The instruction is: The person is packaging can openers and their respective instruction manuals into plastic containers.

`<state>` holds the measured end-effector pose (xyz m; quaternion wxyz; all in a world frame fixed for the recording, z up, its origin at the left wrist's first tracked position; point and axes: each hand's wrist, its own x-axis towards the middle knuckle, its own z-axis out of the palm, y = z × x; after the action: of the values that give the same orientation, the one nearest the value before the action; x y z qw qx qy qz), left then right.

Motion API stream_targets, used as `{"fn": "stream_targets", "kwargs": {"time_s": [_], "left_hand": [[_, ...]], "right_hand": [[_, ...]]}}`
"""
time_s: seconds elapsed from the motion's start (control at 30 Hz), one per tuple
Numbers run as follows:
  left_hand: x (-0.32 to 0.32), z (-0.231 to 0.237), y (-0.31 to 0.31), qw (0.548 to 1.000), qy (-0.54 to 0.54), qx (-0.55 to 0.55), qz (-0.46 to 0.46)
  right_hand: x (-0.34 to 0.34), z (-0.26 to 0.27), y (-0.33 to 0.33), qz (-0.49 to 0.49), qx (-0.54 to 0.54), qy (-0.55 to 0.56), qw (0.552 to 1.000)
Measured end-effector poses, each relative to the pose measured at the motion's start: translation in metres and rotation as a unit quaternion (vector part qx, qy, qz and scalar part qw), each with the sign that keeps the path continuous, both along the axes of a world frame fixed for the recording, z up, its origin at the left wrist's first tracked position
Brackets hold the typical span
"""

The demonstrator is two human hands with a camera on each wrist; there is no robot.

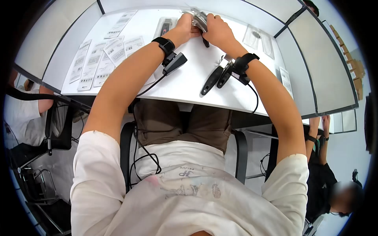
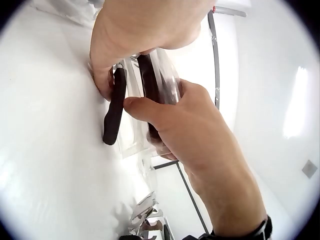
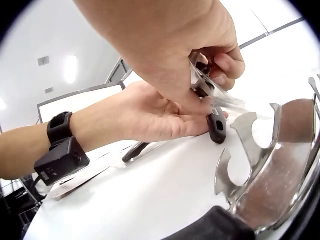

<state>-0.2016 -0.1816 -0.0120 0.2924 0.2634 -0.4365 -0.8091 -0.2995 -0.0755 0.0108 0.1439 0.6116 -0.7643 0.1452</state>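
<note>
My left hand (image 1: 185,29) and right hand (image 1: 218,32) meet near the back of the white table, around a clear plastic package (image 2: 167,75). Dark, long parts show inside it. A black handle (image 2: 115,107) with a slot in its end sticks out below the hands; its other end is hidden by my fingers. The right thumb and fingers pinch the package from one side. On the other side, the left fingers reach under and around it, partly covered. Nearer me, below the right wrist, lies a metal can opener (image 3: 272,165) with black handles.
Several printed cards (image 1: 94,63) lie at the table's left. Behind the left wrist is a packaged black tool (image 1: 165,28). Clear empty-looking packaging (image 1: 258,37) lies at the right. White partitions (image 1: 327,59) enclose the table, and cables hang from both wrist cameras.
</note>
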Motion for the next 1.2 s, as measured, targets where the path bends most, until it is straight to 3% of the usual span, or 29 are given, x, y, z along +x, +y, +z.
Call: {"fn": "stream_targets", "kwargs": {"time_s": [0.13,0.2,0.27,0.3,0.33,0.47,0.57,0.63,0.73,0.87,0.97,1.0,1.07,1.1,1.13,1.2], "left_hand": [[-0.003,-0.008,-0.01,0.999,-0.013,-0.031,-0.02],[-0.012,-0.031,-0.035,0.999,-0.012,-0.031,-0.019],[-0.018,-0.053,-0.06,0.956,-0.068,-0.267,-0.096],[-0.007,-0.021,-0.028,0.991,-0.057,-0.113,-0.041],[-0.004,-0.015,-0.024,0.991,-0.056,-0.114,-0.042],[0.001,-0.005,-0.019,0.978,-0.109,-0.174,-0.05],[-0.013,-0.024,-0.038,0.974,-0.12,-0.188,-0.044],[-0.016,-0.026,-0.038,0.962,-0.178,-0.204,0.042],[-0.005,-0.015,-0.024,0.935,-0.203,-0.286,0.06],[0.011,0.014,-0.013,0.902,-0.251,-0.349,0.035],[0.01,0.014,-0.027,0.784,-0.339,-0.513,0.087],[0.015,0.019,-0.024,0.784,-0.339,-0.512,0.089],[0.025,0.027,-0.017,0.679,-0.405,-0.611,0.044],[0.027,0.029,-0.009,0.59,-0.492,-0.64,0.04],[0.024,0.024,-0.011,0.589,-0.489,-0.642,0.04],[0.019,0.004,-0.011,0.592,-0.44,-0.675,0.018]], "right_hand": [[-0.003,0.005,-0.01,-0.013,0.044,0.015,0.999],[0.002,0.019,-0.011,-0.046,0.144,-0.184,0.971],[-0.009,0.01,-0.019,-0.036,0.124,-0.186,0.974],[-0.018,0.002,-0.022,-0.011,0.096,-0.185,0.978],[-0.023,-0.001,-0.023,0.014,0.068,-0.183,0.981],[-0.017,0.019,-0.011,0.034,0.093,-0.243,0.965],[-0.012,0.022,-0.007,0.018,0.084,-0.274,0.958],[-0.016,0.023,-0.009,-0.019,0.119,-0.3,0.946],[-0.018,0.023,-0.009,-0.031,0.084,-0.234,0.968],[-0.028,0.032,-0.01,-0.033,0.069,-0.251,0.965],[-0.048,0.041,-0.01,-0.06,0.034,-0.135,0.988],[-0.049,0.046,-0.009,-0.066,0.032,-0.069,0.995],[-0.047,0.039,0.007,-0.048,0.006,0.073,0.996],[-0.043,0.032,0.013,-0.008,-0.031,0.131,0.991],[-0.041,0.021,0.017,0.029,-0.068,0.188,0.979],[-0.038,0.003,0.012,-0.026,0.026,0.209,0.977]]}}
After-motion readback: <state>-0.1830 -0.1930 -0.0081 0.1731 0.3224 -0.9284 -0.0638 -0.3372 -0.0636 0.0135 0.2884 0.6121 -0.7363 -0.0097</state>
